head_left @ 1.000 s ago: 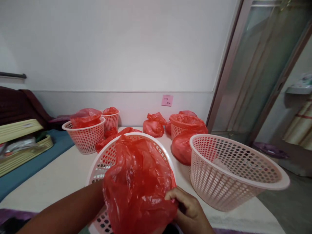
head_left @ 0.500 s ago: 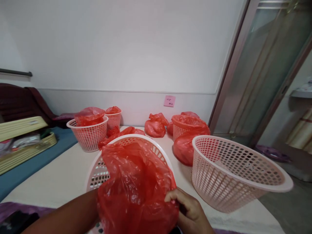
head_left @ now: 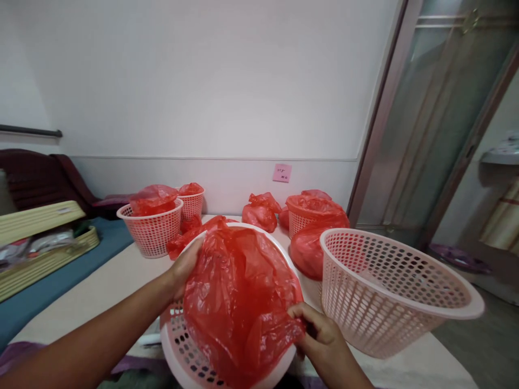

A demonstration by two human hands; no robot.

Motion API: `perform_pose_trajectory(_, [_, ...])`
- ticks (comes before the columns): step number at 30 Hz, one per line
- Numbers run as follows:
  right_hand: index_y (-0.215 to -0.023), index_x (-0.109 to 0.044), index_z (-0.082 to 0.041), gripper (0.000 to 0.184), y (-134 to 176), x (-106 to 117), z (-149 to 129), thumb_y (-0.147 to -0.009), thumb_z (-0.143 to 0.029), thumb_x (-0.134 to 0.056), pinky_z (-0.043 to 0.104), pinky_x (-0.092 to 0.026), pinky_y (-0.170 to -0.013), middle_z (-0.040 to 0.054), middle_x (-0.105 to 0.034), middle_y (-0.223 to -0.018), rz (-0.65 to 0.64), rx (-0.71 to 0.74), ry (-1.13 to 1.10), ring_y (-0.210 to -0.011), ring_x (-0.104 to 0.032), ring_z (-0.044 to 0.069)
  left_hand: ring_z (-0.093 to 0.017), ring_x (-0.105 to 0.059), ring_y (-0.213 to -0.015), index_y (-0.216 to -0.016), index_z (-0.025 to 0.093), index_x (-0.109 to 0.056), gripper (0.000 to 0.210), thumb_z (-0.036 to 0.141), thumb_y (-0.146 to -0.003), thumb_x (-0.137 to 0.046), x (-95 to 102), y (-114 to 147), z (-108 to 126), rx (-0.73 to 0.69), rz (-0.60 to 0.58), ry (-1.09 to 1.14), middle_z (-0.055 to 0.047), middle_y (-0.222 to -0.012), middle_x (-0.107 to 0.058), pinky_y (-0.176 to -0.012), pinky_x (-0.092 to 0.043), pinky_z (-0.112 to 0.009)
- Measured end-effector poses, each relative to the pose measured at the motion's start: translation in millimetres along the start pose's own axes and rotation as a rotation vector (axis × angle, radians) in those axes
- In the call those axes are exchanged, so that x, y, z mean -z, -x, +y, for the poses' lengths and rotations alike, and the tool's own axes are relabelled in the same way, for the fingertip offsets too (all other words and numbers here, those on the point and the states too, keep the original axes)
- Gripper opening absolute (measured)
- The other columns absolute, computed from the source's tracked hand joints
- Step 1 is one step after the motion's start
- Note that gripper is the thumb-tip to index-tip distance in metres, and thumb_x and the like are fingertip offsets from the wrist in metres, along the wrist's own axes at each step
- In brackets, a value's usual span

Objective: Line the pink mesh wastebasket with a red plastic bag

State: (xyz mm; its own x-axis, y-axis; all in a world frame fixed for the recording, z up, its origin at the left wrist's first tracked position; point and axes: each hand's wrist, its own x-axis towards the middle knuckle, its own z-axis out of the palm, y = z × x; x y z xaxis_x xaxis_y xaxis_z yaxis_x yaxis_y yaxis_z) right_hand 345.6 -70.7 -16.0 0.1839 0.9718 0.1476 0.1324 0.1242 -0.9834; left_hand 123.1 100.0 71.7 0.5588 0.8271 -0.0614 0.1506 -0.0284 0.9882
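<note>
**At the near edge of the white-covered bench (head_left: 101, 294), a thin, shiny red plastic bag (head_left: 243, 302) spread over a round, pale pink perforated plastic basket (head_left: 190, 351)**

In the middle foreground, the basket tilts its mouth towards the person; the red bag covers most of that opening, leaving bare rim and holed wall showing at the lower left. The right hand (head_left: 322, 332) is at the basket's right side, thumb and forefinger clamped on a gathered edge of the red bag; the left hand (head_left: 186, 265) reaches to the upper left of the rim, against the bag's left edge, its fingers hidden behind the plastic, so I cannot tell whether they are closed on it.

To the right stands a large, pale pink perforated plastic basket (head_left: 365, 308), wide-mouthed and upright; behind it, a bulging red plastic bag (head_left: 306, 251) rests in front of a small pink basket topped with red plastic (head_left: 299, 222); nearer the middle, at the back, sits a bunched red plastic bag (head_left: 259, 213). To the left, a tapered pink perforated basket holding red plastic (head_left: 156, 232) stands in front of a smaller one (head_left: 192, 205); crumpled red plastic (head_left: 182, 240) lies just beside them; a pink paper note (head_left: 282, 173) is on the wall.
</note>
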Motion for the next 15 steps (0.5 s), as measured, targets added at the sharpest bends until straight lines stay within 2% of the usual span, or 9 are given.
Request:
perform_pose_trajectory(1, [-0.073, -0.058, -0.019, 0.009, -1, -1, -1, -0.078, -0.026, -0.061, 0.02, -0.037, -0.049, -0.0046, -0.048, -0.066, -0.004, 0.012, 0.009, -0.055, -0.042, 0.009, -0.024, -0.068, -0.087, -0.114, 0.016, -0.059, 0.074, 0.071, -0.087, -0.016, 4.6, -1, 5, -0.006, -0.027, -0.002, -0.011, -0.099, -0.07, -0.073, -0.055, -0.04])
perform_pose_trajectory(2, [-0.073, -0.058, -0.019, 0.009, -2, -2, -1, -0.077, -0.026, -0.061, 0.02, -0.037, -0.049, -0.0046, -0.048, -0.066, -0.007, 0.023, 0.012, -0.054, -0.042, 0.009, -0.024, -0.068, -0.085, -0.112, 0.016, -0.059, 0.075, 0.072, -0.086, -0.018, 8.7, -1, 9, -0.009, -0.061, -0.021, -0.012, -0.095, -0.071, -0.072, -0.054, -0.039])
perform_pose_trajectory(4, [-0.073, -0.058, -0.019, 0.01, -4, -3, 0, -0.077, -0.028, -0.061, 0.02, -0.035, -0.047, -0.0054, -0.047, -0.063, -0.007, 0.017, 0.007, -0.052, -0.041, 0.008, -0.025, -0.069, -0.086, -0.108, 0.017, -0.06, 0.059, 0.067, -0.081, -0.045, 13.7, 0, 11, -0.029, -0.118, -0.094, -0.009, -0.091, -0.072, -0.073, -0.054, -0.037])
perform_pose_trajectory(6, [-0.074, -0.058, -0.019, 0.014, -6, -2, 3, -0.077, -0.032, -0.062, 0.02, -0.035, -0.046, -0.0062, -0.046, -0.059, 0.017, -0.004, -0.012, -0.049, -0.041, 0.008, -0.025, -0.068, -0.09, -0.104, 0.018, -0.061, 0.044, 0.044, -0.07, -0.07, 14.2, 2, 9, -0.071, -0.127, -0.171, -0.006, -0.089, -0.072, -0.077, -0.053, -0.035])
perform_pose_trajectory(7, [-0.074, -0.059, -0.019, 0.016, -8, 0, 5, -0.077, -0.034, -0.063, 0.02, -0.035, -0.045, -0.0065, -0.046, -0.058, 0.038, -0.013, -0.024, -0.047, -0.041, 0.008, -0.025, -0.068, -0.089, -0.101, 0.018, -0.062, 0.04, 0.032, -0.065, -0.072, 14.0, 3, 7, -0.091, -0.107, -0.196, -0.005, -0.087, -0.072, -0.076, -0.053, -0.035])
perform_pose_trajectory(9, [-0.075, -0.059, -0.018, 0.021, -12, 6, 10, -0.075, -0.038, -0.064, 0.021, -0.036, -0.043, -0.0066, -0.047, -0.056, 0.097, -0.027, -0.048, -0.045, -0.042, 0.008, -0.024, -0.069, -0.08, -0.097, 0.016, -0.062, 0.034, 0.02, -0.063, -0.063, 16.6, 4, 3, -0.121, -0.037, -0.252, -0.003, -0.08, -0.071, -0.07, -0.054, -0.035])
perform_pose_trajectory(11, [-0.076, -0.059, -0.018, 0.022, -16, 14, 13, -0.072, -0.039, -0.065, 0.022, -0.037, -0.043, -0.0063, -0.05, -0.055, 0.155, -0.044, -0.069, -0.043, -0.045, 0.008, -0.023, -0.067, -0.074, -0.098, 0.017, -0.061, 0.034, 0.017, -0.064, -0.053, 26.4, 5, -2, -0.153, 0.086, -0.317, -0.002, -0.078, -0.07, -0.068, -0.053, -0.036])
perform_pose_trajectory(13, [-0.078, -0.059, -0.019, 0.022, -19, 21, 15, -0.071, -0.039, -0.066, 0.022, -0.039, -0.043, -0.0065, -0.052, -0.054, 0.192, -0.074, -0.087, -0.042, -0.047, 0.009, -0.024, -0.065, -0.085, -0.098, 0.019, -0.061, 0.034, 0.017, -0.065, -0.053, 42.2, 8, -9, -0.213, 0.239, -0.39, -0.001, -0.086, -0.069, -0.078, -0.05, -0.037])
perform_pose_trajectory(15, [-0.08, -0.059, -0.02, 0.022, -21, 25, 14, -0.071, -0.038, -0.066, 0.023, -0.039, -0.044, -0.0066, -0.053, -0.052, 0.211, -0.099, -0.093, -0.042, -0.049, 0.01, -0.027, -0.063, -0.092, -0.087, 0.02, -0.063, 0.022, 0.022, -0.065, -0.058, 58.6, 11, -17, -0.234, 0.349, -0.447, -0.001, -0.085, -0.069, -0.087, -0.047, -0.039])
